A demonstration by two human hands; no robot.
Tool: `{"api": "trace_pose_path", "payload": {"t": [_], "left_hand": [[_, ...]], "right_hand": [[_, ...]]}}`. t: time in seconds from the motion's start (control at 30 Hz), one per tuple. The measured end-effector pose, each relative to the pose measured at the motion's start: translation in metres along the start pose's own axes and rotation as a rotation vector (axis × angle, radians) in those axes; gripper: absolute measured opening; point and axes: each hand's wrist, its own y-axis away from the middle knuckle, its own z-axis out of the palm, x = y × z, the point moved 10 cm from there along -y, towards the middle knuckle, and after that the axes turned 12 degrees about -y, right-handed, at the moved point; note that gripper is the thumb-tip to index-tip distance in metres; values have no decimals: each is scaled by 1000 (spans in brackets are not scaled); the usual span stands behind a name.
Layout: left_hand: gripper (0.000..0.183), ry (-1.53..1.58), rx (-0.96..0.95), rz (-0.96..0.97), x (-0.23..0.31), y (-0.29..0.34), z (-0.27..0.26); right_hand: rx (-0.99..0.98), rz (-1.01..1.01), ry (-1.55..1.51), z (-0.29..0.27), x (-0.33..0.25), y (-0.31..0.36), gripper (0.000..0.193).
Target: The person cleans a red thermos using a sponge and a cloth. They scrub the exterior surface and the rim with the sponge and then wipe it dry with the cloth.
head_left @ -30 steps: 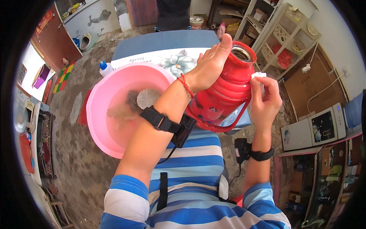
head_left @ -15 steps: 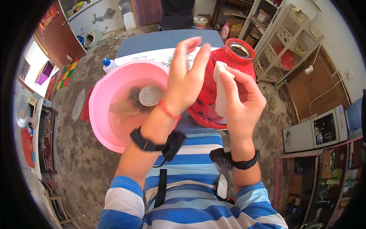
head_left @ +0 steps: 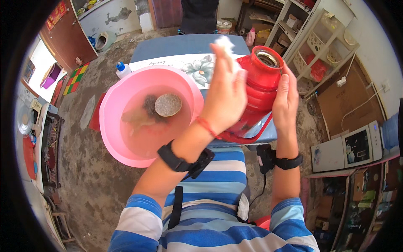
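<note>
On the table's right stands a red thermos flask (head_left: 260, 77), its silvery mouth uncovered and a red handle on its near side. My left hand (head_left: 226, 92) is at the flask's left side, holding a white cloth (head_left: 224, 43) that shows beyond the fingertips and beside the thumb. Against the flask's right side rests my right hand (head_left: 287, 96), its fingers curving round behind the neck. To the left, a pink basin (head_left: 110, 122) holds cloudy water. In it are a dark scouring ball (head_left: 149, 105), a round speckled grey disc (head_left: 168, 105) and a brownish submerged cloth (head_left: 136, 119).
A white bottle with a blue cap (head_left: 123, 70) stands behind the basin. The blue-grey table (head_left: 176, 44) carries a white flower-printed sheet (head_left: 197, 67). Beyond it are a dark chair (head_left: 199, 14) and a plastic shelf rack (head_left: 321, 46). A white appliance (head_left: 357, 145) stands at right.
My right hand has let go of the white cloth and moved onto the flask's right side. The cloth is now in my left hand, which has moved right to the flask. The flask looks turned, its handle showing.
</note>
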Motion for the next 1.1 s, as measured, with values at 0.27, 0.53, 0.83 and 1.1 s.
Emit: {"api": "trace_pose_path", "payload": {"t": [0.27,0.53,0.83,1.1], "left_hand": [[78,-459,-103,122,18,12,38],[74,-547,18,227,30,19,37],[52,-474,-99,52,-13,-20,20],[56,-649,-127,131,-16,1,10]], "right_hand": [[-10,-152,308,19,-10,10,48],[-24,-204,274,18,-15,11,47],[35,-183,329,17,-19,10,43],[55,-197,351,21,-22,11,41]]}}
